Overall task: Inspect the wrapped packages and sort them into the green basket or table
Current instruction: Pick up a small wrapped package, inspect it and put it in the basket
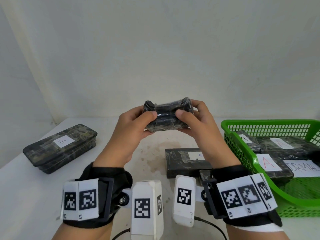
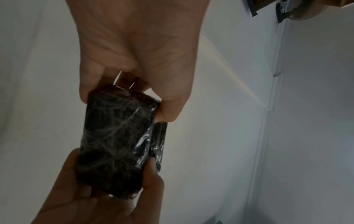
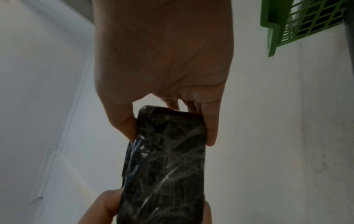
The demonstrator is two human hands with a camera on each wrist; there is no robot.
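A white table (image 1: 34, 179) meets a pale wall across the head view. At frame centre, the left hand (image 1: 133, 129) and right hand (image 1: 195, 125) pinch a small black wrapped package (image 1: 167, 116) by its ends, lifted clear of the table. A package marked B (image 1: 60, 146) lies at left, another marked A (image 1: 183, 161) at lower centre, and the green basket (image 1: 245, 158) at right holds several more.

In the left wrist view, thumb and fingers (image 2: 91, 84) clamp the package's (image 2: 116, 136) near end.

In the right wrist view, the same hold appears on the package (image 3: 168, 159); its label, if any, probably faces away.
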